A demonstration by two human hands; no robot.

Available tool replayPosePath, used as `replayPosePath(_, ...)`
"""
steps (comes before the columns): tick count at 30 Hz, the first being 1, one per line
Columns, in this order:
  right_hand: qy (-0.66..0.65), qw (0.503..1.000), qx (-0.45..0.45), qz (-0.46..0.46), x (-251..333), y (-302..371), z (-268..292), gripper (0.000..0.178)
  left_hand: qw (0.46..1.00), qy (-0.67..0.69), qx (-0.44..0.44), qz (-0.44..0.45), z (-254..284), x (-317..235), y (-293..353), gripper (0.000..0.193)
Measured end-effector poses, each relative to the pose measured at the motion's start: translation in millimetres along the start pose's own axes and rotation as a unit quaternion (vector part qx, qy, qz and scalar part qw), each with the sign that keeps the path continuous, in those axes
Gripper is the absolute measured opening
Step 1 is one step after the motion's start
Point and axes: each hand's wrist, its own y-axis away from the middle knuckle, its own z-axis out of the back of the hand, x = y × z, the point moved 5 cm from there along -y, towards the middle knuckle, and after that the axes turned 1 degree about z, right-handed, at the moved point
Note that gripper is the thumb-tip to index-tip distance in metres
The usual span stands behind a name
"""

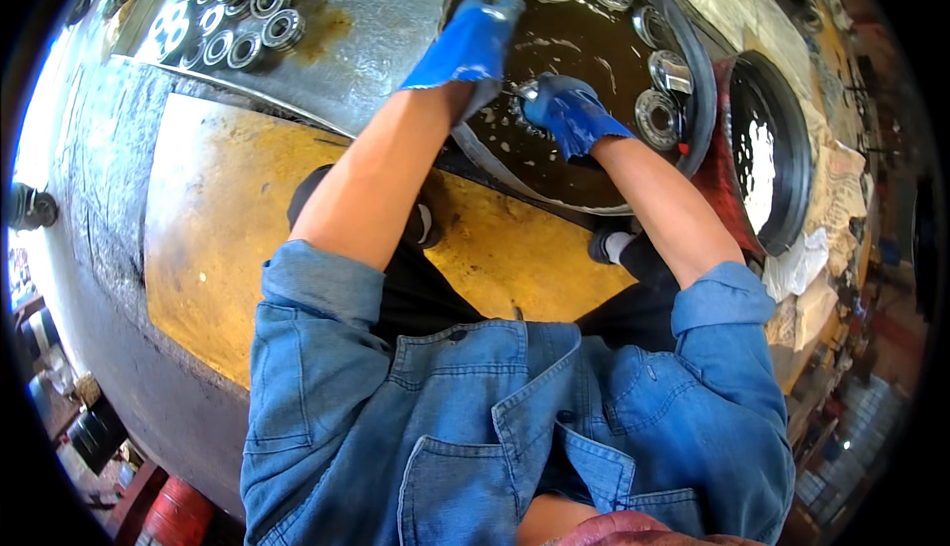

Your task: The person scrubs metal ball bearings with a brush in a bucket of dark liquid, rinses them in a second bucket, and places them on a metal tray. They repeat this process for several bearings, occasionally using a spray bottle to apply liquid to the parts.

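Note:
Both my hands wear blue rubber gloves and are over a round tub (705, 81) of dark brown liquid. My left hand (477, 39) is above the tub's left side; its fingers are blurred and partly hidden, and whatever they may hold does not show. Nearer the middle, my right hand (566, 108) is closed low at the liquid's surface. Something shiny and wet shows at its fingertips, too unclear to name, with foam and splashes around it. Several metal ball bearings (657, 116) lie along the tub's far and right inner edge.
More bearings (244, 49) are gathered on a metal sheet (366, 36) at the far left. A red drum (714, 190) with a black rim stands right of the tub, beside sacks (836, 180). A yellow board (228, 239) lies below, around my feet.

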Motion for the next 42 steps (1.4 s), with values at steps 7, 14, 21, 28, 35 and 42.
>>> replayPosePath(7,0.031,0.990,-0.118,0.068,-7.8,26.1,-6.5,0.044,0.997,0.067,0.026,0.029,-3.7,-4.1,1.2,0.054)
replayPosePath(14,0.013,0.999,-0.029,0.013,-22.2,13.8,-15.3,0.041,0.995,0.076,0.055,0.023,-17.7,-13.7,9.0,0.058)
replayPosePath(21,-0.058,0.991,-0.078,-0.094,-11.1,14.2,-17.2,0.047,0.991,0.131,0.004,-0.004,-9.4,-16.4,20.8,0.047)
replayPosePath(28,-0.081,0.995,-0.051,0.040,-23.9,16.0,-21.7,0.058,0.993,0.112,0.017,-0.009,-6.2,-6.8,4.7,0.051)
replayPosePath(35,-0.070,0.994,-0.072,-0.037,-17.0,24.6,-17.6,0.059,0.994,0.080,0.063,0.048,-15.1,-7.6,14.0,0.051)
replayPosePath(42,-0.133,0.981,-0.140,-0.017,-30.7,40.1,-26.8,0.055,0.990,0.073,0.103,0.054,-18.6,10.5,-7.1,0.048)
